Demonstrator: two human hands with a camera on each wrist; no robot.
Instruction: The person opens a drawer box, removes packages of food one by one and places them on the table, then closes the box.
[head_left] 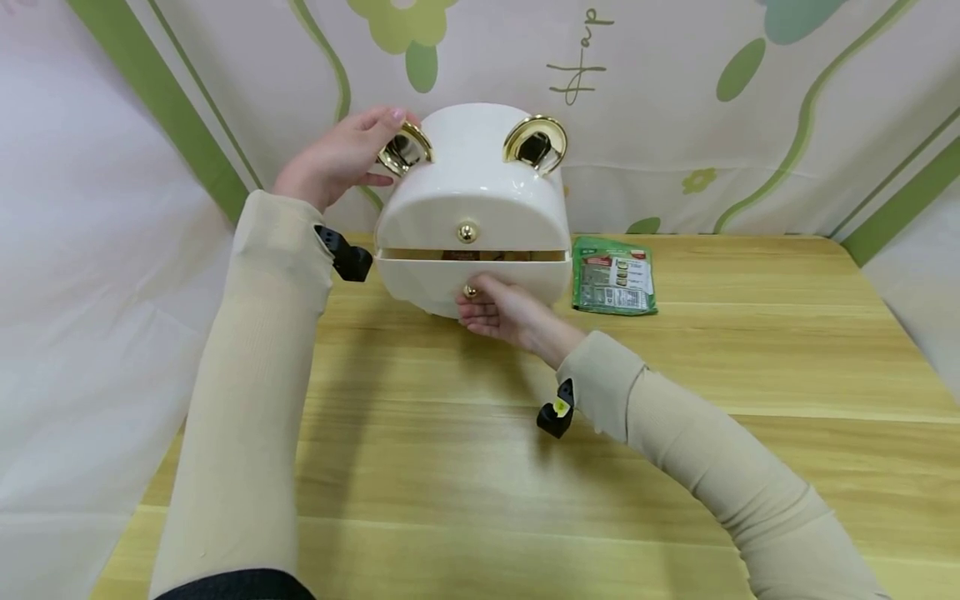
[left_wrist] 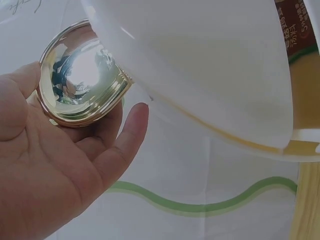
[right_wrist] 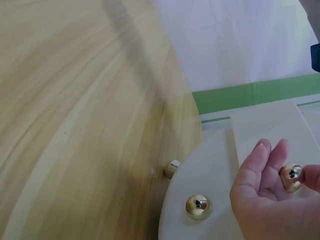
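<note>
A white rounded box (head_left: 468,196) with two gold ears stands at the back of the wooden table (head_left: 480,467). My left hand (head_left: 337,158) cups the left gold ear (head_left: 405,148), thumb on one side and fingers behind it (left_wrist: 80,75). The right hand (head_left: 506,312) pinches the small gold knob (head_left: 470,291) on the box's lower drawer (head_left: 420,279); the right wrist view shows this knob (right_wrist: 291,177) between fingertips and thumb. The drawer stands slightly out, a narrow gap showing brownish contents. A second gold knob (head_left: 467,232) sits on the lid above.
A green printed packet (head_left: 615,275) lies flat on the table just right of the box. A flower-patterned cloth backdrop (head_left: 712,108) hangs close behind, and white cloth (head_left: 90,292) borders the left side. The right gold ear (head_left: 535,142) is untouched.
</note>
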